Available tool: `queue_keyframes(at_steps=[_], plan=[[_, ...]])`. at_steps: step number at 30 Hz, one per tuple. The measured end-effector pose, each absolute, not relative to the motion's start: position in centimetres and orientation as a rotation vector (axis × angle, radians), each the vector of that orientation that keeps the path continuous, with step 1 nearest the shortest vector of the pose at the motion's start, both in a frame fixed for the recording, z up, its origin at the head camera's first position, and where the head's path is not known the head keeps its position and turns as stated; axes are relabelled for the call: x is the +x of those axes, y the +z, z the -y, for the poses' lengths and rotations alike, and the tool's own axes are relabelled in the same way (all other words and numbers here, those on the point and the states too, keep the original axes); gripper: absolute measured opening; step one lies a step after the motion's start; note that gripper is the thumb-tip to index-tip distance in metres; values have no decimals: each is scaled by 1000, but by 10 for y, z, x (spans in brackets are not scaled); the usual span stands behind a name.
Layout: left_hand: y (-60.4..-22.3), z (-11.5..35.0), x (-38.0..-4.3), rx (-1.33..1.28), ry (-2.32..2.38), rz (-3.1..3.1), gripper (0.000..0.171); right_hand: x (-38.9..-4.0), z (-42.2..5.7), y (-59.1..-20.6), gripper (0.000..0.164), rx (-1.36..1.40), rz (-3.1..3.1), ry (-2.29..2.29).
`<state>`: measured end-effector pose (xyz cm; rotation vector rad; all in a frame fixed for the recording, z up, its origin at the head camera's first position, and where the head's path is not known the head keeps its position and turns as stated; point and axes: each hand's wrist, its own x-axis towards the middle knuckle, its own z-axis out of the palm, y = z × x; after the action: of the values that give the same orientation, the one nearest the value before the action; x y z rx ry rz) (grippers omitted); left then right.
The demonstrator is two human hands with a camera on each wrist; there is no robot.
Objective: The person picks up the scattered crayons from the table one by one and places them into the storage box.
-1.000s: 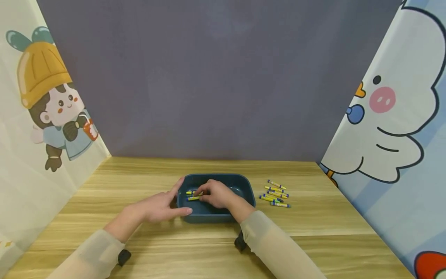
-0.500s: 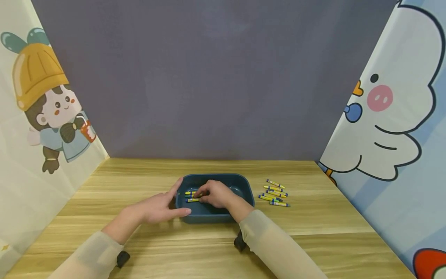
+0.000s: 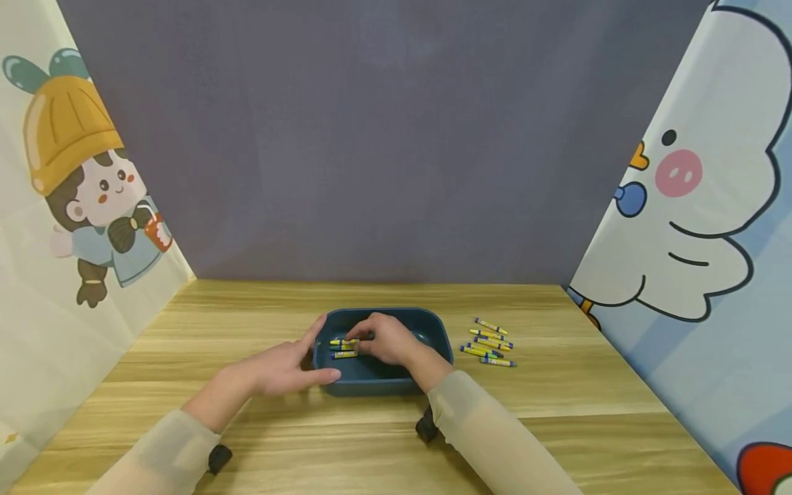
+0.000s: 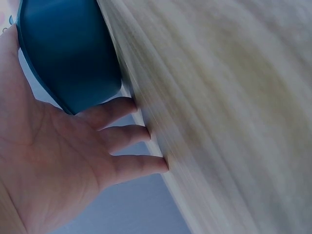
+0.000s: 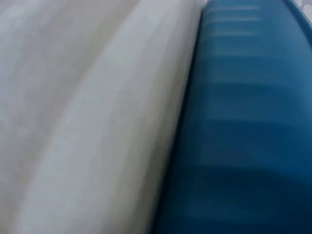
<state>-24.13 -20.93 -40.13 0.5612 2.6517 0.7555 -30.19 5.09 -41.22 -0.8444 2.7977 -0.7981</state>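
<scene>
A dark blue tray (image 3: 371, 388) sits on the wooden table. My left hand (image 3: 281, 368) rests against its left end, thumb near the front corner and fingers toward the back. In the left wrist view, the fingers of the left hand (image 4: 63, 151) are spread, several fingertips meeting the table beside the tray (image 4: 73, 53). My right hand (image 3: 390, 340) reaches inside, its thumb and fingers pinching at the right end of a crayon (image 3: 340, 348). Another yellow crayon (image 3: 344, 355) lies just in front of it. The right wrist view shows only the outer wall of the tray (image 5: 248, 131) and the table.
Right of the tray, several yellow crayons with blue ends (image 3: 489, 344) lie loosely grouped on the table (image 3: 322, 447). A grey backdrop (image 3: 383, 151) stands behind, with cartoon-printed panels at both sides.
My right hand has shifted slightly up and back within the tray, uncovering more of the front crayon. The left hand keeps its place at the tray's left end.
</scene>
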Motion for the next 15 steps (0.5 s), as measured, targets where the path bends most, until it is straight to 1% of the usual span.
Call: queue_keyframes(at_steps=[7, 15], plan=[[-403, 209, -241, 585, 763, -2658, 118, -303, -64, -396, 26, -910, -2774, -886], [-403, 209, -241, 585, 749, -2704, 120, -313, -119, -378, 29, -869, -2786, -1109]])
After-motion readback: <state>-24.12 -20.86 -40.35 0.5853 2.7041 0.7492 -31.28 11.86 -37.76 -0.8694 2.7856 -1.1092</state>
